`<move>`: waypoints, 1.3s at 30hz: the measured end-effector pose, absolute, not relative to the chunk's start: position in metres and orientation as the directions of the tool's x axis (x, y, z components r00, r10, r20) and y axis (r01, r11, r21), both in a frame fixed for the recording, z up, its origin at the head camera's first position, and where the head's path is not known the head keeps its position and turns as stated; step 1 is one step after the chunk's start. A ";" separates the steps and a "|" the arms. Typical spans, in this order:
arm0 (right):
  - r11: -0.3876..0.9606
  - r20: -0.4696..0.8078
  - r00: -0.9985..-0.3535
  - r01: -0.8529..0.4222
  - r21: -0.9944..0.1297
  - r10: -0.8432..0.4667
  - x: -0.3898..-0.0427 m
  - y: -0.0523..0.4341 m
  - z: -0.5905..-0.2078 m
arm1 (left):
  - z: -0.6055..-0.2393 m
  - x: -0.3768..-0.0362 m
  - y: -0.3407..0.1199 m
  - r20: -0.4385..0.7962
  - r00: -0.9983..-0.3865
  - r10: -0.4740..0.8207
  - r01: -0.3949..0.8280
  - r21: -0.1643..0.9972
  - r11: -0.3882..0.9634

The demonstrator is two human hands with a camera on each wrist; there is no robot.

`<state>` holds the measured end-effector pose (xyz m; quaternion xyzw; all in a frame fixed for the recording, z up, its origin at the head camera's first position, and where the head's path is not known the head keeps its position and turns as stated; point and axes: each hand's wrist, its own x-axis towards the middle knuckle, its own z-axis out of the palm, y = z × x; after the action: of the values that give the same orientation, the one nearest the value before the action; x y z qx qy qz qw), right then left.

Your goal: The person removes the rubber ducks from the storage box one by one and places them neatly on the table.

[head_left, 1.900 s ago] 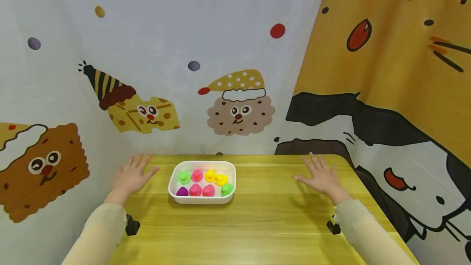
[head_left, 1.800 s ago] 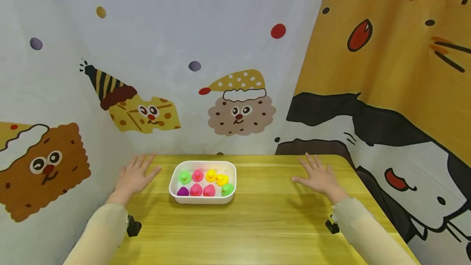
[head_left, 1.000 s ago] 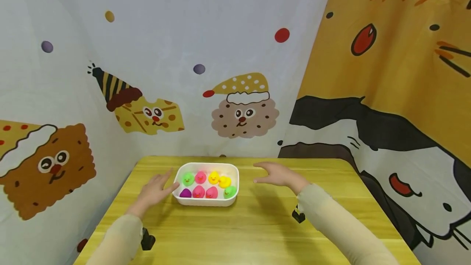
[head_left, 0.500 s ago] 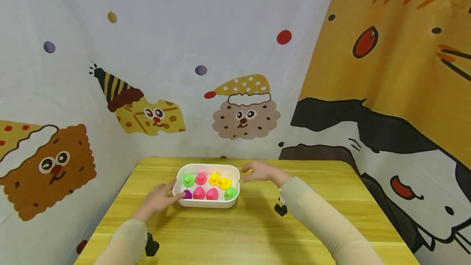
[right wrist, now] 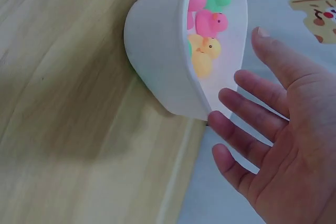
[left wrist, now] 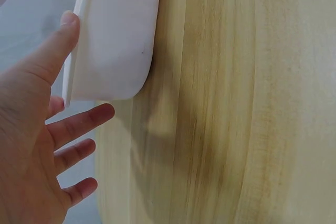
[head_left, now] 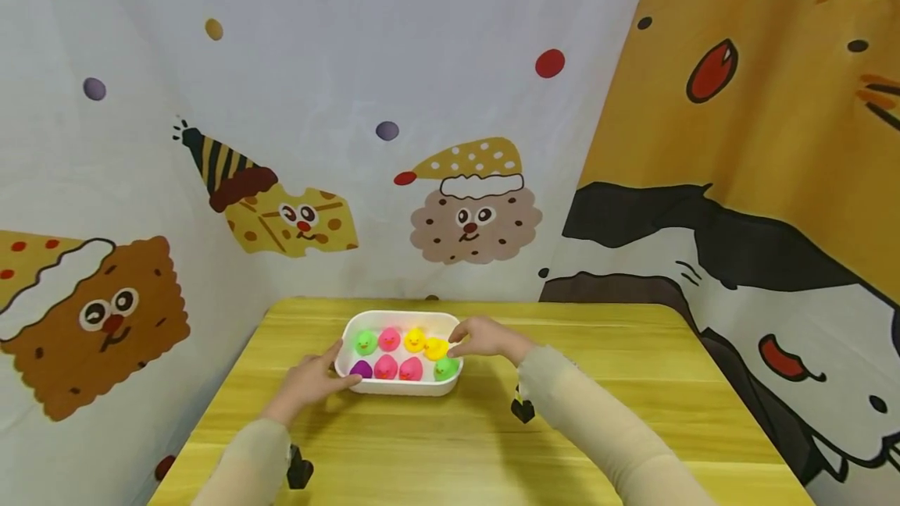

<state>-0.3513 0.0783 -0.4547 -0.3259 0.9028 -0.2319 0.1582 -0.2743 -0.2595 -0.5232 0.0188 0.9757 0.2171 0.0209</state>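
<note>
White box (head_left: pixel 409 388) holds toy ducks (head_left: pixel 411 368); the left hand (head_left: pixel 309 381), fingers loose, touches it; the right hand (head_left: pixel 487 336), also ungrasping, is at its other end.

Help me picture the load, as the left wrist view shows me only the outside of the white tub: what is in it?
Observer: Seen from the head view, the tub holds small ducks in pink, yellow and green, plus a purple piece.

Operator: Thanks. I see the left hand at one corner, but where is the right hand?

Observer: It is at the opposite end of the tub, on the side of the yellow ducks; I can't tell how firmly it touches.
</note>
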 end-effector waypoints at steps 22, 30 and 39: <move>0.741 -0.159 -0.751 -0.551 -0.384 -0.641 -0.361 0.056 -0.488 | -0.522 -0.273 -0.255 -0.045 -0.999 0.022 -0.006 0.542 0.841; 0.744 -0.179 -0.752 -0.532 -0.404 -0.634 -0.361 0.055 -0.493 | -0.525 -0.275 -0.255 -0.057 -0.998 0.004 -0.028 0.563 0.826; 0.744 -0.139 -0.744 -0.598 -0.299 -0.654 -0.361 0.053 -0.505 | -0.526 -0.275 -0.255 -0.076 -0.997 -0.001 -0.044 0.566 0.823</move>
<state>-0.3615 0.0530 -0.5047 -0.3379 0.9262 -0.1184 0.1182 -0.2748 -0.2549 -0.5256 -0.0117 0.9541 0.2972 0.0362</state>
